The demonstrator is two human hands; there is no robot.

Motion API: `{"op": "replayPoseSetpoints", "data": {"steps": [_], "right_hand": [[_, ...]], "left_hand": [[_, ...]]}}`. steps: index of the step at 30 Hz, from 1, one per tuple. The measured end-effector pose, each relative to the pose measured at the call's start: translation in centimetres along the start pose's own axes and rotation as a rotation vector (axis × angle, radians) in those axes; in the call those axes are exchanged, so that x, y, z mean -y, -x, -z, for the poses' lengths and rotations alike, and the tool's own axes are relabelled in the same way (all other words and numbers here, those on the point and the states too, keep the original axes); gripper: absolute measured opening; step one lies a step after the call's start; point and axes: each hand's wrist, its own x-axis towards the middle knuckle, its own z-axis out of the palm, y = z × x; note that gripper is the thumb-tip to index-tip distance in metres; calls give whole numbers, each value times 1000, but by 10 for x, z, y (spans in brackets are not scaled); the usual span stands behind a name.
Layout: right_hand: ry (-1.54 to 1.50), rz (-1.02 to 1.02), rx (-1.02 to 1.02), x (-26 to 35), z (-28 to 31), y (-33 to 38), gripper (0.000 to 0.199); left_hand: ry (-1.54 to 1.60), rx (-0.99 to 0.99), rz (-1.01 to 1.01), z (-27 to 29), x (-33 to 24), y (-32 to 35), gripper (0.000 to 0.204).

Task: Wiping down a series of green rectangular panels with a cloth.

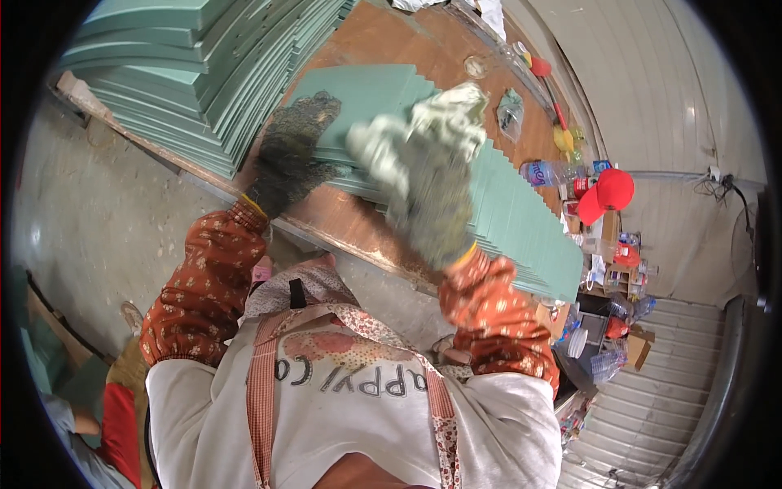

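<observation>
A row of overlapping pale green panels [529,220] lies fanned out across the wooden table. My left hand [293,143], in a dark worn glove, rests at the left edge of the top panel [366,85], its thumb and fingers apart. Bunched in my right hand [436,200], also gloved, is a whitish-green rag [448,118]. That hand is over the panels and smeared by motion; its fingers are partly hidden by the cloth. I cannot tell whether the rag touches the panel below.
Tall stacks of green panels [163,69] stand at the far left of the brown table [375,37]. Along the right side are a plastic bag [511,112], a bottle [546,172], a red cap [609,196] and several boxes. Another person's red sleeve [120,428] shows at lower left.
</observation>
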Motion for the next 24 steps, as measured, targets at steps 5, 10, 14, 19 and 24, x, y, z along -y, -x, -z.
{"op": "replayPoseSetpoints", "data": {"steps": [5, 10, 14, 19, 24], "right_hand": [[-170, 202, 136, 25, -14, 56, 66], [127, -40, 106, 21, 11, -13, 59], [-41, 62, 314, 41, 18, 27, 59], [129, -108, 16, 4, 71, 73, 48], [12, -204, 223, -51, 35, 29, 47]], "left_hand": [[253, 37, -3, -40, 29, 30, 56], [89, 28, 134, -36, 19, 20, 67], [274, -10, -115, -36, 44, 33, 62], [256, -195, -67, 18, -17, -12, 69], [184, -98, -28, 28, -21, -22, 71]]}}
